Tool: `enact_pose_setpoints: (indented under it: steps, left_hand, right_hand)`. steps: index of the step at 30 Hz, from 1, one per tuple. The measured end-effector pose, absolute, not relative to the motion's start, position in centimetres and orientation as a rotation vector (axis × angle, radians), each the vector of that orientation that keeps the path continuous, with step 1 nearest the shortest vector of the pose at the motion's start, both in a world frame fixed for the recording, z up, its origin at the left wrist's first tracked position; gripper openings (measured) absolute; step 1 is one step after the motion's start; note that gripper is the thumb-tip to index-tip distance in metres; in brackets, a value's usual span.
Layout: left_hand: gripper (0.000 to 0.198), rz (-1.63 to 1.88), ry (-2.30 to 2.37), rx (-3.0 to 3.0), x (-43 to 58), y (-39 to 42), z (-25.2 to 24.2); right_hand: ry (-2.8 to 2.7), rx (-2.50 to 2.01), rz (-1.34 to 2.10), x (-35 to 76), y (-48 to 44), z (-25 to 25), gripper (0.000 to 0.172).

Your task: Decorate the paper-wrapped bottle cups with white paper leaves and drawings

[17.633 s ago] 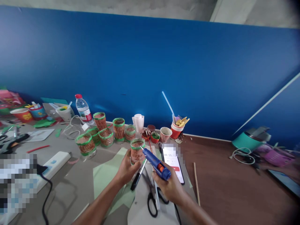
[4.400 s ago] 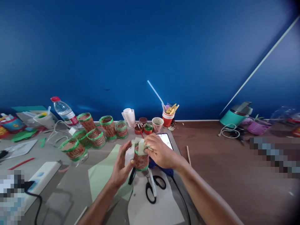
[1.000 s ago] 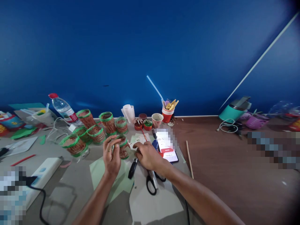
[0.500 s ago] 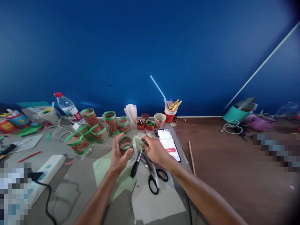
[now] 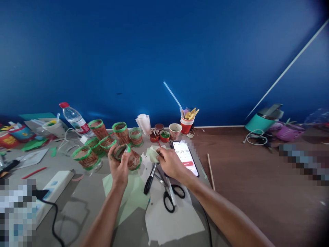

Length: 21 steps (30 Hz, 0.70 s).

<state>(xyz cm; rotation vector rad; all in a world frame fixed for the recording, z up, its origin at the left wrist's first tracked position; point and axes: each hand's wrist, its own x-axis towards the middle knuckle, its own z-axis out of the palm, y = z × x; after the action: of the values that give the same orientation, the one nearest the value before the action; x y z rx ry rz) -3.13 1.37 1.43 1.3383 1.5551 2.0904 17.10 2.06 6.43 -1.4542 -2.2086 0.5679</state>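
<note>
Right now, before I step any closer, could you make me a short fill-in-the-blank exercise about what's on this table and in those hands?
1. The right hand pinches a pale scrap, while a brown jar is held by the ____ hand.
2. That jar is trimmed in a band coloured ____.
3. The scissors have handles coloured ____.
4. The clear bottle has a cap coloured ____.

Missing words: left; green; black; red.
</note>
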Motion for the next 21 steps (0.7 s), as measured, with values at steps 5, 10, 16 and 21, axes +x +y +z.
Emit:
enact_pose_setpoints:
  steps: [5,10,16,21]
  left_hand:
    - [0.05,2.109,1.671,1.354,-3.3,1.6,1.3]
    - [0.072,1.864,1.791,1.467,-3.2,1.8,0.0]
    - [0.074,1.805,1.776,1.51,-3.5,1.9,-0.7]
    - [0.041,1.946,1.639,1.58,-3.6,1.6,-0.2]
  right_hand:
    - [-2.18,-1.439,0.603,17.0,2.0,6.6,0.025]
    - [-2.174,-1.427,0.614,16.8,2.1,6.2,0.025]
    - [-2.185,-1.439,0.607,16.6,2.3,5.6,0.026]
    - [-2.222,-1.446,0.578,16.3,2.8,5.4,0.026]
